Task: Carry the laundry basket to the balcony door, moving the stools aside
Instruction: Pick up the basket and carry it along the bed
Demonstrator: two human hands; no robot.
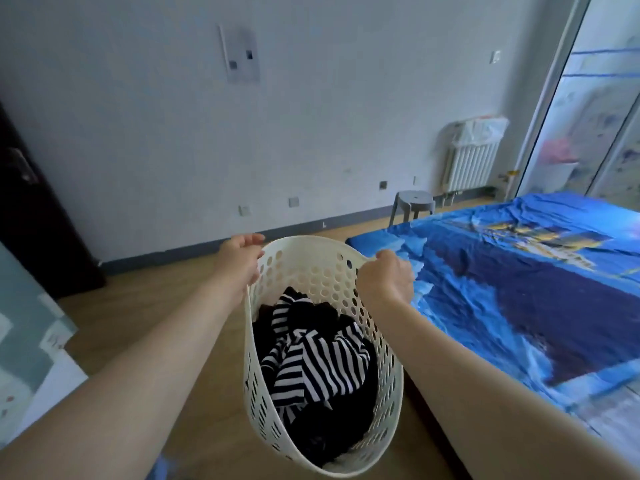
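Both hands are on the laundry basket (pixel 322 358), held up in front of the body w/ arms stretched out. Left hand (pixel 240 259) is curled over the rim on the left side, fingers (pixel 251 240) bent round the edge, thumb side tucked against the perforated wall. Right hand (pixel 386 277) is a tight fist clamped on the rim at the right side, knuckles up. So neither hand is loose, both grasping the basket rim.

Basket is cream plastic, oval, holes all over. Inside there's dark laundry w/ a black-and-white striped top (pixel 313 362) bunched on the pile, filling maybe the lower half.

Under it is light wood floor (pixel 145 306). Right next to the basket on the right is the bed (pixel 519 289) w/ a blue printed sheet, its near corner just beside the right hand. On the left edge, some pale green/white furniture, too cut off to tell what.

Further on, the floor strip between bed and wall (pixel 138 133) runs open toward the far corner. A grey round stool (pixel 414 202) stands in that strip, just past the bed's far corner, close to the wall. Behind it a white radiator (pixel 467 164) w/ a plastic bag on top, then the glass balcony door (pixel 595 126) at far right. Dark door (pixel 31 209) at far left.
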